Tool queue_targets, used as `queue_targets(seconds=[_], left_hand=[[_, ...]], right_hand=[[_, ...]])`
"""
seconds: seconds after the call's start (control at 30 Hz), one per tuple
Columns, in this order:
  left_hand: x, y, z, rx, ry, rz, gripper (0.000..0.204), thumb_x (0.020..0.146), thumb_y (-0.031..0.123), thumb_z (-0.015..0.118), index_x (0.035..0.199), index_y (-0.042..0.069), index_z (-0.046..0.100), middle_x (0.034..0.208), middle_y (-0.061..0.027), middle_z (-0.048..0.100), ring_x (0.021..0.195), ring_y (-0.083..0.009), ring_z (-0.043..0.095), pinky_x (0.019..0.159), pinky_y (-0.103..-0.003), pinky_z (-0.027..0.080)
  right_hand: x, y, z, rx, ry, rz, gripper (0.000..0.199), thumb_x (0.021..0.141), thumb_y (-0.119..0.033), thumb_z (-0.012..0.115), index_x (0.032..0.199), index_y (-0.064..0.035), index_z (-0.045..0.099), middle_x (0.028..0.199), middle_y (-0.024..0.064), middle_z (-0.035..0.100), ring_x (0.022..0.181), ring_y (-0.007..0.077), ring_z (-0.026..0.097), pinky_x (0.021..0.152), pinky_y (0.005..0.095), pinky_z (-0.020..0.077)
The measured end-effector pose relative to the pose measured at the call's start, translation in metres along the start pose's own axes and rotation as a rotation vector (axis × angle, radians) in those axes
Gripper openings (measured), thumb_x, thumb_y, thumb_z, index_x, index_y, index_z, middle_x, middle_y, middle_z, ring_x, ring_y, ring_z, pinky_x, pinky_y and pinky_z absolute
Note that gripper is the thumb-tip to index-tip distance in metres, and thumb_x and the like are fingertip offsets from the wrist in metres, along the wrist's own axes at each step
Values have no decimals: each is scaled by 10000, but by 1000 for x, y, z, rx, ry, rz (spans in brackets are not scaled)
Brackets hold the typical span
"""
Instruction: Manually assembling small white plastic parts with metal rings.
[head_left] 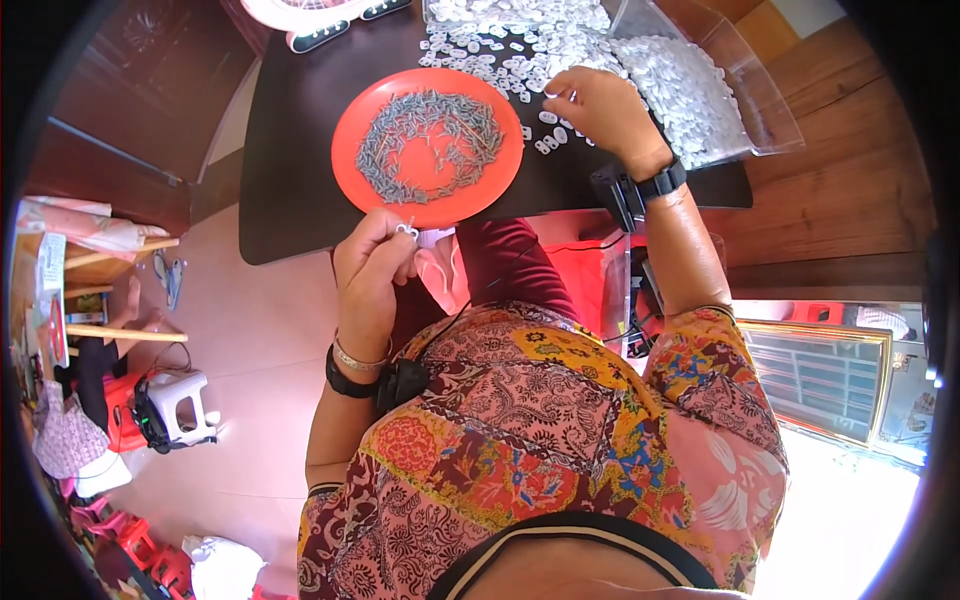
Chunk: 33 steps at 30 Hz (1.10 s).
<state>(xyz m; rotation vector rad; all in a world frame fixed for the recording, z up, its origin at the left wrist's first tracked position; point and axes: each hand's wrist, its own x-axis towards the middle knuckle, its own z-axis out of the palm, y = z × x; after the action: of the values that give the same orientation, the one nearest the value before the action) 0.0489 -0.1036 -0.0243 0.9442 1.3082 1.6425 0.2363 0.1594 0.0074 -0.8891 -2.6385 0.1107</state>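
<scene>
Just off the table's front edge, my left hand [372,258] is closed in a pinch. Between its thumb and fingers is a small white plastic piece [406,230], with a thin grey screw standing up from it. My right hand [606,112] is over the table at the right, its thumb and fingertips drawn together among loose white oval plastic pieces [548,118]; what they grip is too small to make out. Between the hands lies a round red plate [345,150] holding many small grey screws [400,125], spread in a ring with a partly bare middle.
A clear plastic bin [775,125] heaped with white pieces [680,90] stands at the back right of the dark table [290,170]. More pieces spread across the back. A pink and white object [310,18] stands back left. A white stool [180,405] is on the floor at left.
</scene>
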Motion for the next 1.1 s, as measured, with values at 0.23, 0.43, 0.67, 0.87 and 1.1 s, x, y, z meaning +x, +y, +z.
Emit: queue_targets(seconds=[0.23,0.43,0.67,0.87,1.1], left_hand=[[-2,3,2,15,-8,-16,145,865,87,466,734,28,479,597,-8,425,539,-92,397,516,-225,327],[0,6,3,25,-14,-14,151,872,94,469,736,27,478,597,-8,425,542,-93,393,528,-233,339],[8,11,7,36,-54,13,154,875,105,478,744,25,477,590,-15,437,541,-92,391,526,-241,325],[17,21,17,-49,-77,67,139,878,83,518,755,17,519,594,45,437,528,-21,366,487,-204,290],[22,30,24,60,-56,49,173,868,109,483,715,30,469,578,7,427,529,-75,393,507,-230,304]], right_hand=[[5,9,20,-17,-97,-2,183,800,-255,652,837,-76,649,760,84,647,730,275,630,661,368,480],[5,8,20,55,-86,-10,169,801,-228,660,861,-72,639,735,103,633,689,266,618,637,361,469],[7,-33,-2,1153,-227,193,185,904,-130,625,1052,-20,641,846,6,646,736,74,609,723,219,517],[-3,-82,-9,1565,-350,184,220,872,-146,669,1048,-19,639,879,23,653,745,86,624,721,228,536],[-8,-103,-3,1655,-430,150,180,879,-115,654,1025,-10,645,856,24,652,677,75,600,644,216,514]])
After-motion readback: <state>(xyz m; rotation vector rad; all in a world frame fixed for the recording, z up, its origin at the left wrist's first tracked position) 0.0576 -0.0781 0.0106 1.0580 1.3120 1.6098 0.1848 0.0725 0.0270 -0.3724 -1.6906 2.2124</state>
